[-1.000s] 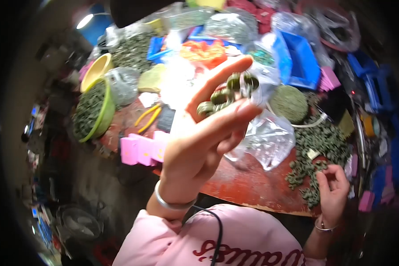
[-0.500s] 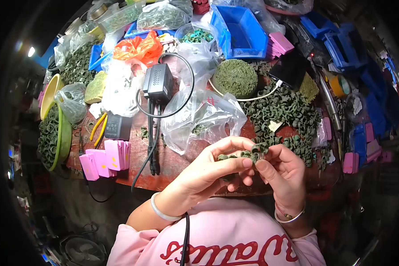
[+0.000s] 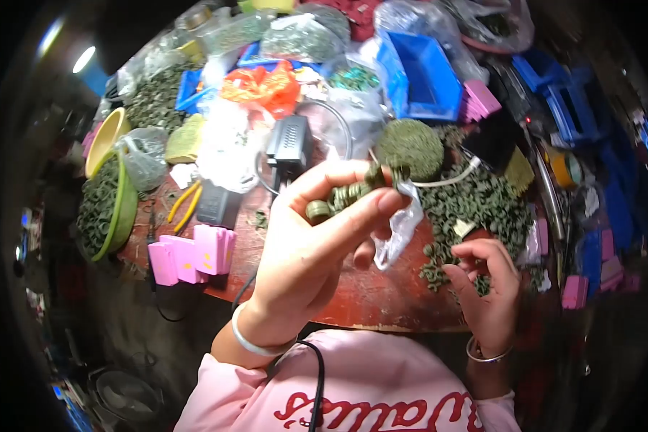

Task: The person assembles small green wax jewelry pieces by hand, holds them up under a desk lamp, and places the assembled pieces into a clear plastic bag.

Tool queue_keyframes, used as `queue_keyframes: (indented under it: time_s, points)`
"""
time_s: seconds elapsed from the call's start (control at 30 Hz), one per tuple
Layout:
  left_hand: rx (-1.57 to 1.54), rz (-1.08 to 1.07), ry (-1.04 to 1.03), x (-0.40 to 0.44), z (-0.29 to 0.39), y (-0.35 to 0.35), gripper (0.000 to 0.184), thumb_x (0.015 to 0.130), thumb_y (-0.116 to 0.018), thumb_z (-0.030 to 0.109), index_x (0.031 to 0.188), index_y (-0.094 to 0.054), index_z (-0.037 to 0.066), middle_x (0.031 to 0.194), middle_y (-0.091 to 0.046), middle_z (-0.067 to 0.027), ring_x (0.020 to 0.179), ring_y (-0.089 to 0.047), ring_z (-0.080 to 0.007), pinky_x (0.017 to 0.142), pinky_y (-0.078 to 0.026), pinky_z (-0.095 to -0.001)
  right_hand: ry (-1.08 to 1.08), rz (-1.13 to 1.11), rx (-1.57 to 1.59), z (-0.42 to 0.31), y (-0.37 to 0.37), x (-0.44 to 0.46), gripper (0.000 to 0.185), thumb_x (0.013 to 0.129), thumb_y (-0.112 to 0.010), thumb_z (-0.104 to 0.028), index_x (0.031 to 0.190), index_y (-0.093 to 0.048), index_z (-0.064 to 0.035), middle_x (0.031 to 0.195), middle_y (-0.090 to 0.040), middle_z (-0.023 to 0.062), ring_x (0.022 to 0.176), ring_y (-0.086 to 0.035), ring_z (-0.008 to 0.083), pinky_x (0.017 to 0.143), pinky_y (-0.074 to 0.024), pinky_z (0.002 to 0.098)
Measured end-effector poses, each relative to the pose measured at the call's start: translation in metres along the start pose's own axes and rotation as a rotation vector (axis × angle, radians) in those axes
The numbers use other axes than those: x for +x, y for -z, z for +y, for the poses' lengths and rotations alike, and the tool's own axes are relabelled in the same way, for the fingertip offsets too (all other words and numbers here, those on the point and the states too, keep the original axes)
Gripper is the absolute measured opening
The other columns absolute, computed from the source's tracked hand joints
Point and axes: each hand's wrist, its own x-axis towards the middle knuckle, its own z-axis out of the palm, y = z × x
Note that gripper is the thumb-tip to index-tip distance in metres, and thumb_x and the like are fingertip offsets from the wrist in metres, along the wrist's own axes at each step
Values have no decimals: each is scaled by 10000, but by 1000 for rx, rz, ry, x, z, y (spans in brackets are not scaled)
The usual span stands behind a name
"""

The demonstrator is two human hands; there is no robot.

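Observation:
My left hand [image 3: 317, 234] is raised over the middle of the table, its thumb and fingers closed around several dark green ring-shaped pieces [image 3: 342, 196]. One more green piece [image 3: 387, 173] shows at the fingertips. To the right, my right hand [image 3: 487, 291] has its thumb and index finger apart, with nothing visible between them. It hovers at the near edge of a loose pile of green ring-shaped pieces [image 3: 471, 198]; whether it touches any, I cannot tell. A rough round green block [image 3: 410, 150] sits behind the pile.
Pink blocks [image 3: 194, 255], yellow-handled pliers [image 3: 185, 205] and a green basin of rings [image 3: 126, 209] are on the left. A black power adapter [image 3: 290, 144] and its cables lie behind my left hand. Farther back are a blue bin [image 3: 421, 75] and an orange plastic bag [image 3: 263, 86].
My hands were together at the green pieces and are now apart. My left hand has risen with the pieces; my right hand has moved right and down, away from them.

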Motion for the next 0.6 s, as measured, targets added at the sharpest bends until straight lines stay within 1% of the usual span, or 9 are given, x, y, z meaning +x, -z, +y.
queue_keyframes:
  time_s: [0.07, 0.13, 0.17, 0.2, 0.33, 0.43, 0.5, 0.53, 0.6]
  points:
    - [34, 67, -161, 5, 14, -1, 262, 840, -677, 71, 1086, -597, 34, 862, -661, -40, 635, -587, -62, 483, -418, -167, 138, 55, -306, 21, -6, 2, 333, 733, -720, -73, 1032, -588, -4, 943, -578, 118, 843, -566, 272, 751, -465, 357]
    - [31, 104, -232, 8, 25, -5, 297, 832, -682, 58, 1111, -591, 10, 826, -653, -37, 604, -568, -51, 481, -421, -166, 150, 48, -360, 31, -11, 2, 356, 722, -725, -75, 1041, -585, -4, 968, -569, 130, 882, -548, 303, 783, -449, 385]
    - [66, 95, -309, 9, 28, -6, 315, 824, -674, 36, 1122, -580, -9, 846, -659, -76, 618, -576, -57, 453, -387, -157, 130, 46, -428, 34, -14, 1, 378, 710, -729, -76, 1051, -583, -4, 994, -560, 142, 920, -529, 334, 815, -433, 413]
    - [101, 84, -379, 9, 30, -6, 334, 816, -667, 14, 1133, -568, -29, 867, -666, -116, 632, -583, -64, 425, -353, -147, 143, 43, -418, 38, -15, 0, 378, 710, -729, -76, 1051, -583, -4, 994, -560, 142, 920, -529, 334, 815, -433, 413]
    - [97, 94, -422, 9, 35, -6, 346, 808, -685, 27, 1130, -571, -30, 851, -670, -119, 599, -583, -61, 419, -357, -149, 109, -26, -452, 44, -16, -4, 387, 718, -721, -61, 1070, -572, 4, 989, -554, 149, 927, -532, 330, 805, -432, 414]
    - [89, 113, -418, 8, 35, -5, 350, 806, -689, 33, 1131, -574, -23, 854, -674, -111, 586, -578, -55, 420, -352, -146, 51, -23, -421, 47, -17, -5, 371, 728, -716, -55, 1065, -572, 6, 974, -553, 148, 840, -551, 316, 762, -452, 401]
    - [71, 116, -412, 7, 35, -5, 350, 806, -690, 34, 1132, -574, -20, 854, -675, -108, 587, -578, -53, 420, -350, -145, -86, -14, -320, 46, -16, -4, 341, 743, -705, -45, 1055, -575, 5, 951, -551, 141, 735, -559, 273, 686, -470, 367]
    - [64, 117, -401, 7, 36, -5, 349, 806, -692, 37, 1131, -577, -16, 854, -675, -106, 589, -578, -52, 419, -349, -144, -85, -15, -320, 46, -16, -4, 341, 743, -705, -45, 1055, -575, 5, 951, -551, 141, 735, -559, 273, 686, -470, 367]
    - [57, 117, -390, 7, 37, -6, 348, 806, -694, 40, 1130, -579, -12, 853, -676, -104, 590, -579, -52, 418, -347, -143, -74, -23, -283, 47, -13, -3, 297, 765, -675, -11, 1044, -575, 7, 933, -551, 129, 672, -552, 220, 618, -468, 330]
